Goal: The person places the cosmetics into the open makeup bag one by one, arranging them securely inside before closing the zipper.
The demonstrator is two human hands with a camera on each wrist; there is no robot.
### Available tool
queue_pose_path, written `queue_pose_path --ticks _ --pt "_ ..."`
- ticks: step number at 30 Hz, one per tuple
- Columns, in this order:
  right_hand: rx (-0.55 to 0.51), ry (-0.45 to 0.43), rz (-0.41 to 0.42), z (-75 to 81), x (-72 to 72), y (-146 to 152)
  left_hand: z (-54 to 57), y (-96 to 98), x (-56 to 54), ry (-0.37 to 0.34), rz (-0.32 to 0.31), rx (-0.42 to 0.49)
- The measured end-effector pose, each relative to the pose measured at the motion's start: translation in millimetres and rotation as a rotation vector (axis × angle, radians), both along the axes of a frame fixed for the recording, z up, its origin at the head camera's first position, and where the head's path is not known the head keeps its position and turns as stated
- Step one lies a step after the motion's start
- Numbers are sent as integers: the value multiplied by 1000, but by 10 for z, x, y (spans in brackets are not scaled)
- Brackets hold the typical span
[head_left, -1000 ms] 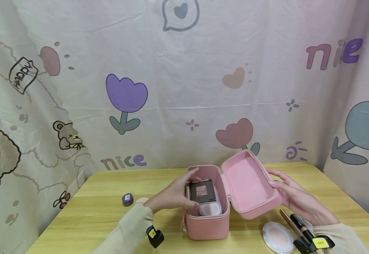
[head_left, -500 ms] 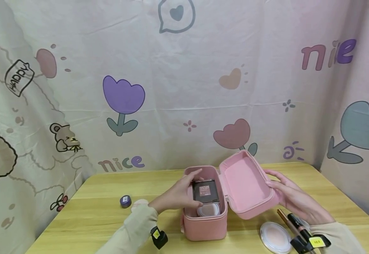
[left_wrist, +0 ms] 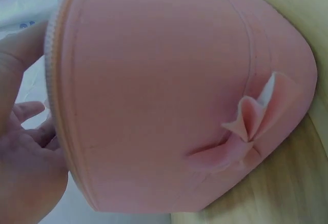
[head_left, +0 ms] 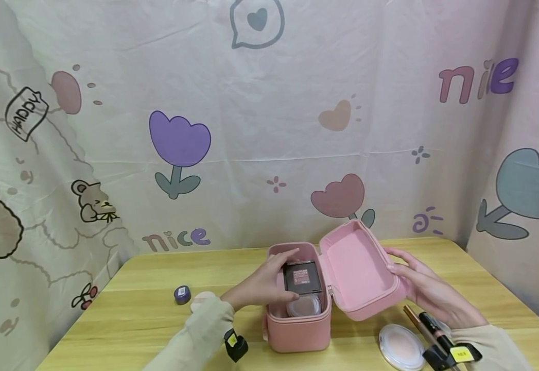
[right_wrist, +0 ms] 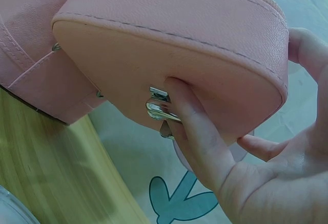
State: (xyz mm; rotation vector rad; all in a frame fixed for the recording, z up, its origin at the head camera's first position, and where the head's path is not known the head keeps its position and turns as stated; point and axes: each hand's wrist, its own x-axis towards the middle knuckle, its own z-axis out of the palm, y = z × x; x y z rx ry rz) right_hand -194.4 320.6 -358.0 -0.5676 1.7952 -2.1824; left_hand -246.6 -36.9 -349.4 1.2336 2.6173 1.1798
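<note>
A pink cosmetic case (head_left: 299, 335) stands on the table, its lid (head_left: 359, 268) swung out to the right. Over the opening, my left hand (head_left: 262, 281) holds a black makeup palette (head_left: 302, 277) by its left side, thumb at the lower edge and fingers at the upper. Below the palette lies a round clear-lidded compact (head_left: 304, 307) inside the case. My right hand (head_left: 436, 291) grips the lid's outer end; in the right wrist view a finger presses beside the metal clasp (right_wrist: 159, 108). The case wall hides part of my left fingers in the left wrist view.
A small purple-lidded jar (head_left: 183, 294) sits on the left of the table (head_left: 158, 335). A pale round piece (head_left: 202, 299) lies beside the left sleeve. At front right are a round powder compact (head_left: 401, 346) and slim cosmetic tubes (head_left: 429, 330). A printed cloth hangs behind.
My left hand and the black palette have shifted right within the case opening. My right hand keeps the lid at about the same angle. The whole view has shifted slightly.
</note>
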Motion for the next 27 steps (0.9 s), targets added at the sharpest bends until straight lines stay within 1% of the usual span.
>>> queue_pose_path --ticks 2,5,9,13,16,18,23,27 --pt "-2 -6 -2 1 0 -7 -12 6 -8 16 0 -17" --pt "5 -15 -12 4 -1 -14 -23 10 -4 12 -4 -30" --pt "19 -16 -27 8 0 -6 -21 20 11 19 -11 -27" --pt "15 -10 -24 8 2 6 -17 36 14 30 -16 -18" --pt "7 -16 -19 6 0 6 -15 36 7 25 -27 -10" --pt "2 -24 -15 4 -2 8 -7 31 2 13 -33 -2" --pt "-8 -18 7 -3 -6 12 24 15 6 -46 -32 18" --pt "-20 -5 17 -8 -7 20 46 16 10 -66 -45 35"
